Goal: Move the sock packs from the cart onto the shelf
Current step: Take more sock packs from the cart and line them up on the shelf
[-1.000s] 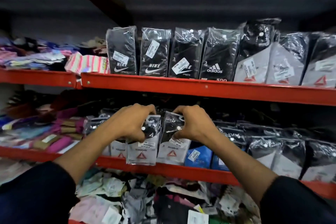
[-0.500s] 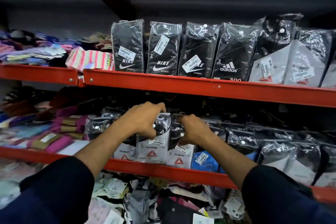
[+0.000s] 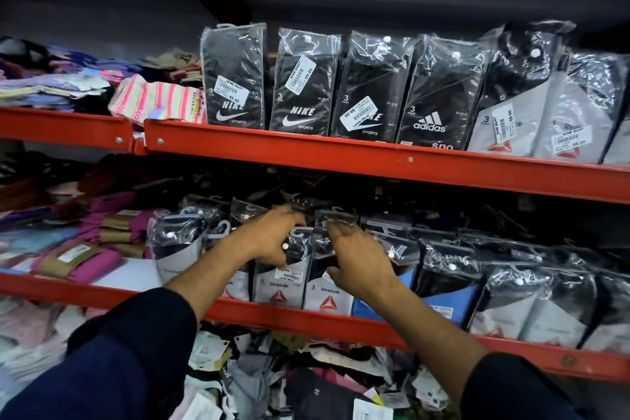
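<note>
two reebok sock packs (image 3: 303, 283) stand upright at frame centre on the middle orange shelf (image 3: 341, 324). left hand (image 3: 272, 239) grips one pack's top, right hand (image 3: 358, 262) pinches the next. upper shelf (image 3: 341, 157) w/ nike/adidas packs (image 3: 303, 82); loose socks (image 3: 272, 382) below.

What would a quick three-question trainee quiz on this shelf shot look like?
1. True or false: the clear-plastic Reebok sock pack under the left hand stands on the upper orange metal shelf.
2. Which logo is on the black plastic-wrapped pack fourth from the left on the upper shelf? A) Nike B) Adidas C) Puma
3. Fill in: the right hand touches the neighbouring clear-plastic Reebok pack, which sits to the ___ of the left hand's pack.

Key: 1 false, it stands on the middle orange shelf; 2 B; 3 right.
</note>
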`<state>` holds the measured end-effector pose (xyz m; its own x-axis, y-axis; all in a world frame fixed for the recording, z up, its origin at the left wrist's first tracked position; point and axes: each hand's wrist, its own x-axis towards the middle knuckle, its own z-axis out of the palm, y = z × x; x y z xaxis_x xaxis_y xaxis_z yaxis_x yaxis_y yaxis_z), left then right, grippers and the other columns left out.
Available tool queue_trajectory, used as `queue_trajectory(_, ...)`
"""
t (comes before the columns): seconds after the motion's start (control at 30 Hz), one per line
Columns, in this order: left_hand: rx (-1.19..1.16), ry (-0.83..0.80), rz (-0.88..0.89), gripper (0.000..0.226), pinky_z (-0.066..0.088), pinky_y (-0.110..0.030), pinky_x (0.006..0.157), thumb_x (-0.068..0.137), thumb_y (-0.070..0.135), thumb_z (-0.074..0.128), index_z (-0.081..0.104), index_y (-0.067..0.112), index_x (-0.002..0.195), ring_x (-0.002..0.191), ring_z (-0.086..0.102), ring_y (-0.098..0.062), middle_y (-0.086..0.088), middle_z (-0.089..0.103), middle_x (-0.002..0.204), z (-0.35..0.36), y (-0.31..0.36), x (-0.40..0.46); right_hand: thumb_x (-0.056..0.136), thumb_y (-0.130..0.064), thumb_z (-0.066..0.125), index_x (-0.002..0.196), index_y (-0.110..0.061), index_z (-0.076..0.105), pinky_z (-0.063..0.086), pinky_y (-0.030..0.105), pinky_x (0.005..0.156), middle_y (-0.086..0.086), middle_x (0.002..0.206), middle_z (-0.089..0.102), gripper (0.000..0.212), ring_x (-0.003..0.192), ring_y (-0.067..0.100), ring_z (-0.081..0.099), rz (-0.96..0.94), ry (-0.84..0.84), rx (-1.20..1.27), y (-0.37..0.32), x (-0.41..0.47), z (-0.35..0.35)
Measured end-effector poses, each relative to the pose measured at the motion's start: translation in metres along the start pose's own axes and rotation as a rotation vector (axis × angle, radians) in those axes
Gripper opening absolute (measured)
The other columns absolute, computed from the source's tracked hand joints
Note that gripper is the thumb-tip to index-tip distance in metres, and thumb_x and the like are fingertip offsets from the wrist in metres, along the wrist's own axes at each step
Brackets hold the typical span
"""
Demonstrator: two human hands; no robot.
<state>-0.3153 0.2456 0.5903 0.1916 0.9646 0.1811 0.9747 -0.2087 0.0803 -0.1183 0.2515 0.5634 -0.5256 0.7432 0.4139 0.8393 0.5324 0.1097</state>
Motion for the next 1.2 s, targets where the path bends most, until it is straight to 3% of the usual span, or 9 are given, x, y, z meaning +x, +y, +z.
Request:
queue_trajectory(0.17,0.053,0.038,0.034,0.1,0.04,-0.034,0.113,0.064,0.024,0.095,0.043,0.015,0.149,0.136,0.048,-0.026,-0.007,0.051,0.148,0.009,-0.004,0.001,0.092,-0.023,0.063,0.16,-0.006,0.017,0.024,0.04,0.127,0.013,0.162,0.035,0.084,0.148,0.031,0.035,-0.024,0.033,0.001,0.0,-0.006,0.015)
queue_trajectory(0.3,0.229,0.097,0.043,0.097,0.039,-0.044,0.113,0.073,0.024,0.089,0.035,0.021,0.154,0.139,0.043,-0.027,-0.002,0.049,0.151,0.016,-0.002,-0.006,0.095,-0.02,0.053,0.16,-0.003,0.01,0.011,0.044,0.13,0.017,0.167,0.023,0.08,0.156,0.032,0.02,-0.025,0.055,-0.04,-0.007,-0.008,0.019)
queue_trajectory(0.43,0.382,0.197,0.036,0.101,0.023,-0.056,0.122,0.076,0.027,0.083,0.023,0.02,0.158,0.144,0.036,-0.031,-0.005,0.041,0.157,0.027,0.009,-0.017,0.097,-0.016,0.049,0.161,-0.003,0.008,0.006,0.045,0.131,0.017,0.169,0.017,0.077,0.158,0.031,0.013,-0.031,0.101,-0.045,-0.013,-0.012,0.023)
queue_trajectory(0.6,0.349,0.288,0.022,0.088,0.011,-0.045,0.127,0.092,0.024,0.07,0.015,0.017,0.16,0.153,0.022,-0.029,-0.006,0.027,0.166,0.049,0.016,-0.028,0.098,-0.005,0.039,0.16,-0.001,0.001,0.004,0.047,0.131,0.019,0.17,0.01,0.073,0.159,0.032,0.008,-0.026,0.107,-0.047,-0.017,-0.015,0.034)
queue_trajectory(0.77,0.324,0.319,0.009,0.085,0.003,-0.048,0.128,0.096,0.014,0.061,0.007,0.015,0.162,0.157,0.01,-0.03,-0.007,0.017,0.17,0.059,0.018,-0.032,0.096,-0.002,0.038,0.159,0.0,-0.003,-0.004,0.046,0.129,0.021,0.17,0.003,0.076,0.159,0.035,0.003,-0.024,0.131,-0.02,-0.018,-0.016,0.042)
queue_trajectory(0.93,0.247,0.342,0.007,0.099,-0.003,-0.058,0.126,0.091,0.017,0.059,-0.011,0.013,0.16,0.156,-0.006,-0.039,-0.012,-0.001,0.172,0.062,0.03,-0.038,0.1,-0.024,0.039,0.161,-0.004,-0.001,-0.001,0.047,0.13,0.017,0.171,0.0,0.075,0.159,0.031,-0.006,-0.045,0.179,0.011,-0.012,-0.024,0.038)
queue_trajectory(1.07,0.203,0.363,0.099,0.091,-0.003,-0.059,0.125,0.098,0.038,0.047,-0.018,0.021,0.159,0.155,-0.016,-0.038,-0.006,-0.016,0.171,0.071,0.036,-0.039,0.1,-0.046,0.036,0.161,-0.006,0.004,0.002,0.048,0.13,0.014,0.17,-0.004,0.08,0.158,0.031,-0.01,0.094,0.287,0.042,0.01,-0.042,0.035)
queue_trajectory(1.2,0.208,0.378,0.117,0.082,-0.002,-0.062,0.124,0.101,0.046,0.041,-0.01,0.021,0.161,0.157,-0.008,-0.037,-0.003,-0.013,0.17,0.084,0.036,-0.036,0.099,-0.059,0.025,0.162,-0.007,0.001,-0.003,0.047,0.13,0.014,0.171,-0.002,0.085,0.159,0.032,-0.007,0.205,0.176,0.029,0.033,-0.053,0.044)
